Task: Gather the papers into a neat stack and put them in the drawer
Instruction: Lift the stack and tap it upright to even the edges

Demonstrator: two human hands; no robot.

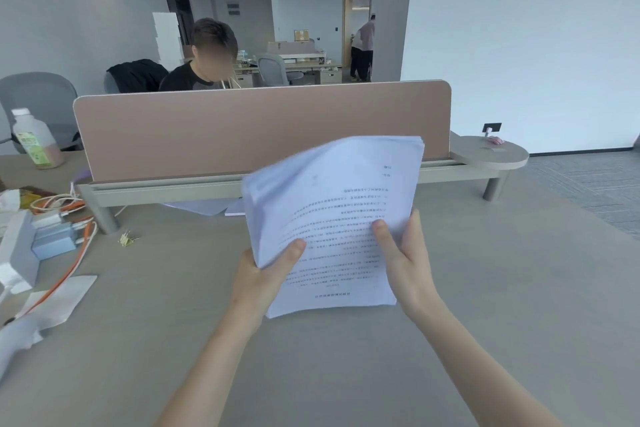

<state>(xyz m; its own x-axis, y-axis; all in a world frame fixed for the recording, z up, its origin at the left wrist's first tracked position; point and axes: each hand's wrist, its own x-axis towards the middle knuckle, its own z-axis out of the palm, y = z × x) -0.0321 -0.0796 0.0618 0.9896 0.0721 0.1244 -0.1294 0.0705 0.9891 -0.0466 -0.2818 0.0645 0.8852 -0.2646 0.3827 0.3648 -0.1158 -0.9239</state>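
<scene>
Papers [332, 218] (printed), both hands' grip, above desk [485, 288]

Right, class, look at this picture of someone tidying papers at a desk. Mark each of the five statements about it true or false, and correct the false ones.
1. Both hands hold the paper stack. True: the left hand and right hand grip its sides.
2. The stack lies flat on the desk. False: it is tilted up, its near edge low by the desk.
3. A bottle stands at the far left. True.
4. Every sheet has been gathered. False: loose sheets lie under the divider.
5. An open drawer shows beside the hands. False: no drawer is in view.
</scene>
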